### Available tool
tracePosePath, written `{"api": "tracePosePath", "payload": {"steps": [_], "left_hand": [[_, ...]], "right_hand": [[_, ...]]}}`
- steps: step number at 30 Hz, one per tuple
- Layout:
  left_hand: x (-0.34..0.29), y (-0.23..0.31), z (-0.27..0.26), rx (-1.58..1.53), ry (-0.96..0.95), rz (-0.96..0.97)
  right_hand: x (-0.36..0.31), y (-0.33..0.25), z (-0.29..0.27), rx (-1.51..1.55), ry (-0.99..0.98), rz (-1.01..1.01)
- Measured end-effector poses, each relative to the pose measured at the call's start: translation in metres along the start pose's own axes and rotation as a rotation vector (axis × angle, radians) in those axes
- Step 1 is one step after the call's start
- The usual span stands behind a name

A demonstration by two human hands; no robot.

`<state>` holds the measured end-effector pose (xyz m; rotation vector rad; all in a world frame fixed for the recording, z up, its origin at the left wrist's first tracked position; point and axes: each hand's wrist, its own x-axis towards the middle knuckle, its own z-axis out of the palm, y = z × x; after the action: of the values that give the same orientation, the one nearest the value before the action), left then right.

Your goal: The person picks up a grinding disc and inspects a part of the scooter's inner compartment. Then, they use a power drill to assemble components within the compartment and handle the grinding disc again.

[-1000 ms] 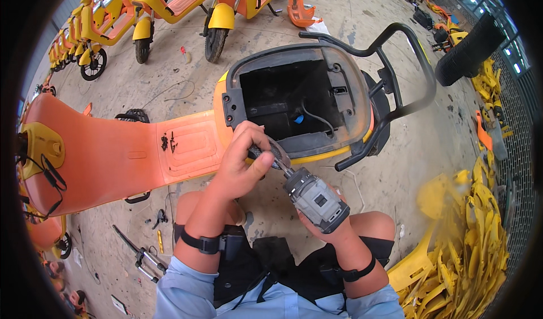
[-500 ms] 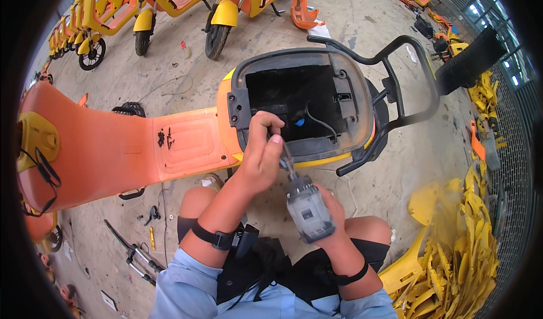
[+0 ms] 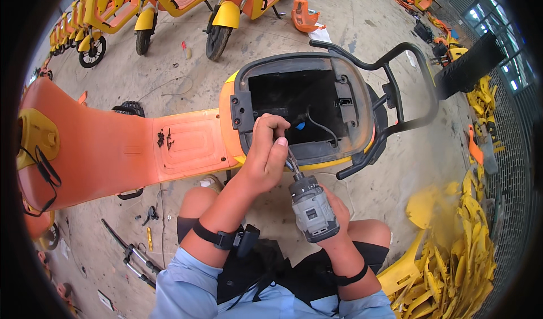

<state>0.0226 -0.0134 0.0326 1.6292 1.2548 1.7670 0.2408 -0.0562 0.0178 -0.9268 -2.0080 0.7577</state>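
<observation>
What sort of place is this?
Probably a scooter workshop: a row of yellow and orange scooters, a heap of yellow plastic panels, and a grey power drill in the right hand.

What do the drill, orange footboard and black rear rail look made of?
Drill: probably grey moulded plastic, matte, judging by its contoured casing. Orange footboard: likely plastic, satin, with moulded-in outlines. Black rear rail: perhaps satin painted metal, given its bent tubing.

My left hand [image 3: 268, 154] hides anything pinched by the scooter's [image 3: 133, 129] near edge, and my drill [image 3: 313, 210] covers my right fingertips.
</observation>
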Motion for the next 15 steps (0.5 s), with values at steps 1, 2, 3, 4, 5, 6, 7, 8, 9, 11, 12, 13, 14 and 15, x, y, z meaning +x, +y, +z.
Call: {"api": "tracePosePath", "payload": {"steps": [1, 2, 3, 4, 5, 6, 7, 8, 9, 11, 12, 13, 14, 15], "left_hand": [[0.0, -0.001, -0.001, -0.011, -0.007, 0.003], [0.001, -0.002, -0.001, -0.022, -0.013, 0.007], [0.002, -0.001, -0.001, -0.024, -0.008, 0.007], [0.002, 0.001, -0.001, -0.021, -0.016, 0.001], [0.001, 0.002, -0.001, -0.018, -0.023, -0.005], [0.0, 0.002, -0.001, -0.014, -0.023, -0.015], [0.002, 0.003, 0.0, -0.015, -0.015, -0.005], [0.004, 0.004, 0.001, -0.016, -0.008, 0.006], [0.004, 0.002, -0.004, 0.058, -0.067, 0.067], [0.004, 0.0, -0.004, 0.034, -0.035, 0.045], [0.004, 0.0, -0.004, 0.011, -0.008, 0.015], [0.003, 0.0, -0.002, 0.005, -0.001, 0.018], [0.003, 0.0, 0.0, -0.014, 0.003, 0.009], [0.003, 0.0, 0.001, -0.033, 0.007, 0.0]], "right_hand": [[-0.007, 0.005, 0.0, -0.004, -0.003, -0.003], [-0.013, 0.007, 0.0, 0.022, -0.055, 0.11], [-0.017, 0.008, -0.002, 0.035, -0.084, 0.167], [-0.019, 0.003, -0.003, 0.052, -0.113, 0.23], [-0.017, -0.01, -0.008, -0.125, -0.015, 0.019], [-0.016, -0.009, -0.008, -0.203, -0.015, -0.045], [-0.013, -0.01, -0.008, -0.282, -0.007, -0.113], [-0.009, -0.003, -0.007, -0.263, -0.097, -0.034], [-0.004, -0.003, -0.001, -0.246, -0.006, -0.06], [0.006, -0.009, 0.004, -0.236, 0.086, -0.102], [0.008, -0.012, 0.003, -0.194, 0.056, -0.082], [0.008, -0.014, 0.0, -0.157, 0.023, -0.059], [0.005, -0.013, -0.001, -0.164, 0.019, -0.064], [0.0, -0.009, -0.001, -0.094, 0.031, -0.02]]}}
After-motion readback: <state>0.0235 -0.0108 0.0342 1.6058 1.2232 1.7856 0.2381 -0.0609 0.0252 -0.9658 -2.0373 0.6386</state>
